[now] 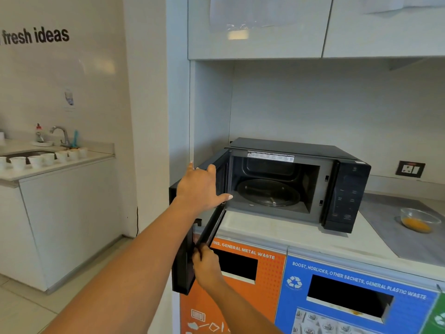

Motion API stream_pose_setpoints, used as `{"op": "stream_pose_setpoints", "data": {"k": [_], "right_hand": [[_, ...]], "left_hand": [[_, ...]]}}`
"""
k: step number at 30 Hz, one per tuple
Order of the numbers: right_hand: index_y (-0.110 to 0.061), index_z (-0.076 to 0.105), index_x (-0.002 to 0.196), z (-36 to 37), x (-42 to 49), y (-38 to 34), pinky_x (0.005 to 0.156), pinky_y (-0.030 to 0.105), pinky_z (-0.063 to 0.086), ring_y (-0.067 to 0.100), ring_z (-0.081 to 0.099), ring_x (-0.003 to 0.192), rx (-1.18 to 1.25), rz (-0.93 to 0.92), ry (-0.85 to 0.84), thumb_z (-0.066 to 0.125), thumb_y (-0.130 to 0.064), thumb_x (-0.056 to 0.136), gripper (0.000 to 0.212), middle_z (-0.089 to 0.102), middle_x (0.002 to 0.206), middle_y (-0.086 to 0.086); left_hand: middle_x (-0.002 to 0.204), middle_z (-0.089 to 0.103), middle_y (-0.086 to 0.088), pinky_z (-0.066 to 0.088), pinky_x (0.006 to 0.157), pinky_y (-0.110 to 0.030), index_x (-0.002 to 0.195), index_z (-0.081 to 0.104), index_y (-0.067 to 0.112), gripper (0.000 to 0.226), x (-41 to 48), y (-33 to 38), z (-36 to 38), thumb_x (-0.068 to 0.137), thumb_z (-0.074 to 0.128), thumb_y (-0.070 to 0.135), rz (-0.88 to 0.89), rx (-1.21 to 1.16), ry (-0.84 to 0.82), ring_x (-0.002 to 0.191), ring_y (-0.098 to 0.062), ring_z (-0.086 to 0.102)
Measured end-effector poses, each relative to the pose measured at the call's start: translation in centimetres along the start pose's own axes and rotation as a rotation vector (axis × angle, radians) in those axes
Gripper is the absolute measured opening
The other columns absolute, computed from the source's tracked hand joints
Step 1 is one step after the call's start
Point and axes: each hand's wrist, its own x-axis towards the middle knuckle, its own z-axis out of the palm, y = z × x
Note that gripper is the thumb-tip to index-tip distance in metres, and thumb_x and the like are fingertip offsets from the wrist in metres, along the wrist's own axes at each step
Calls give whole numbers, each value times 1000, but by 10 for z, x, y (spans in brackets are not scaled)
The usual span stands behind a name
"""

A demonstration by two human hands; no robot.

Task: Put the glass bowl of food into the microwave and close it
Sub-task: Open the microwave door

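Microwave [298,184] door [192,239] swung open, cavity empty. Door gripped by left hand [199,186] at top edge, pinched by right hand [207,263] at lower edge. Bowl [417,219] untouched on surface [313,239], right of microwave. Loading, closing left.

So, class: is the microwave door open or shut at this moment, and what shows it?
Open. The microwave door is swung out to the left, both hands on it, so the empty cavity and glass turntable are visible.
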Motion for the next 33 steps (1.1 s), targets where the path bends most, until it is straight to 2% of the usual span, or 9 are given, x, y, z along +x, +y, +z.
{"op": "stream_pose_setpoints", "data": {"k": [3,8,14,20,24,26,28,31,33], "right_hand": [[-9,53,113,6,3,-1,59,14,41,15,56,81,-3,-8,-29,33,-20,97,28,64,108,14],[-12,54,111,16,6,-4,76,23,45,14,55,86,4,-14,-56,33,-23,97,27,63,110,12],[-9,52,110,18,8,1,55,4,36,11,52,81,4,-52,-57,33,-22,98,26,62,107,15],[-9,51,112,16,7,-1,73,22,42,14,55,87,-20,-52,-80,31,-23,99,27,62,111,15],[-5,51,112,7,9,-6,69,27,43,13,54,74,-103,-58,-138,31,-24,98,31,59,100,17],[-5,51,116,-3,9,-8,84,36,47,25,59,95,-151,-78,-182,34,-28,98,34,60,113,20],[-5,48,123,-16,7,-9,98,40,44,30,54,114,-219,-106,-208,37,-31,97,38,57,125,18],[-7,42,131,-37,6,-6,103,39,40,29,48,123,-343,-135,-204,41,-33,95,45,52,134,16],[-10,43,132,-50,7,-2,104,42,40,29,48,124,-436,-158,-193,43,-34,94,45,51,135,15]], "left_hand": [[97,67,-15,23,114,-45,130,34,2,88,0,-9,4,78,38,73,-8,-39,15,97,-30,63],[93,66,-14,28,112,-44,124,37,4,82,-2,-21,7,77,41,72,-32,-77,25,92,-29,63],[92,66,-13,32,108,-44,126,36,6,78,-2,-21,8,79,44,68,-24,-64,61,88,-30,63],[100,63,-16,51,83,-40,122,36,8,72,-3,-21,10,80,45,66,-6,4,64,94,-32,60],[110,61,-18,47,92,-41,124,35,7,69,-4,-20,10,84,41,63,2,61,35,99,-32,60],[115,59,-19,45,95,-43,127,33,7,70,-4,-19,9,85,40,62,-1,74,17,103,-32,59],[119,57,-20,44,96,-45,129,31,7,70,-4,-18,9,86,39,61,-3,78,6,106,-33,57],[128,51,-19,43,96,-46,133,29,6,72,-4,-17,8,87,38,60,12,83,11,116,-32,51],[139,41,-18,38,100,-51,136,25,6,74,-4,-17,9,87,37,60,15,114,15,131,-31,37]]}}
